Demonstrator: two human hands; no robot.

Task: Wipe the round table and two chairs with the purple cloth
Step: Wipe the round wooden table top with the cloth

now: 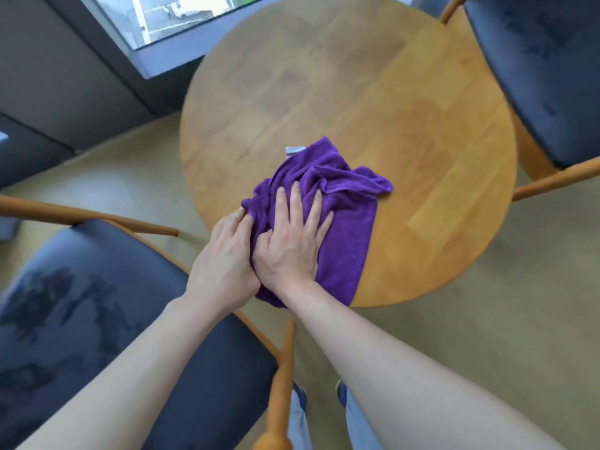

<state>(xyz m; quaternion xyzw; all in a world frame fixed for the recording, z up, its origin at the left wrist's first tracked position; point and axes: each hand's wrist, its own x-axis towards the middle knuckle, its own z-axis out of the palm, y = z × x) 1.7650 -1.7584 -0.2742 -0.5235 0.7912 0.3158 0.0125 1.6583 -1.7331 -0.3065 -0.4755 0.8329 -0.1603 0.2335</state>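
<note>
A crumpled purple cloth [344, 222] with a small white tag lies on the near part of the round wooden table [406, 108]. My right hand [292, 241] presses flat on the cloth with fingers spread. My left hand [224, 264] sits at the cloth's left edge by the table rim, fingers curled into the fabric. One chair with a dark blue seat [97, 319] stands at the near left. A second chair [545, 69] with the same blue seat stands at the far right.
A window and grey wall [81, 76] lie beyond the table at the upper left. Beige floor [487, 336] surrounds the table. The near chair's wooden armrest [279, 384] rises between my forearms. My feet show below.
</note>
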